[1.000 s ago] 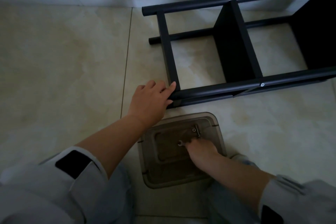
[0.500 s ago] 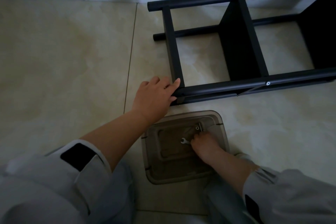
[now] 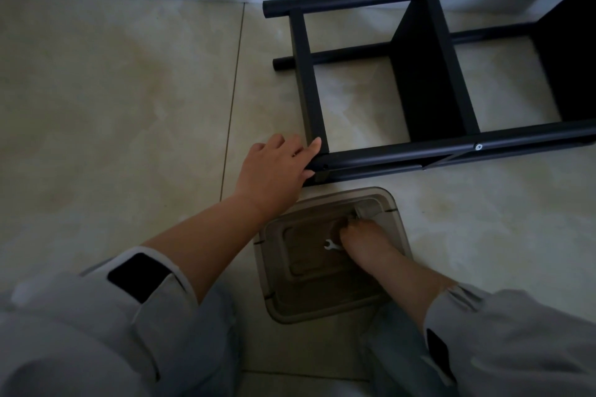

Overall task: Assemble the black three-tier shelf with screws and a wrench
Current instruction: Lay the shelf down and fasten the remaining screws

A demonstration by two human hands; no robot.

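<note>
The black three-tier metal shelf frame (image 3: 429,84) lies on its side on the beige tiled floor (image 3: 113,100), at one o'clock from the person. The left hand (image 3: 274,171) rests with relaxed fingers on its near corner, steadying it. At five o'clock the right hand (image 3: 361,235) reaches into the translucent brown plastic box (image 3: 280,300), fingers curled over something small; what exactly, I cannot tell. The small silver wrench (image 3: 332,245) lies just beside them. This looks like fetching hardware; next, a screw needs carrying to that corner joint.
</note>
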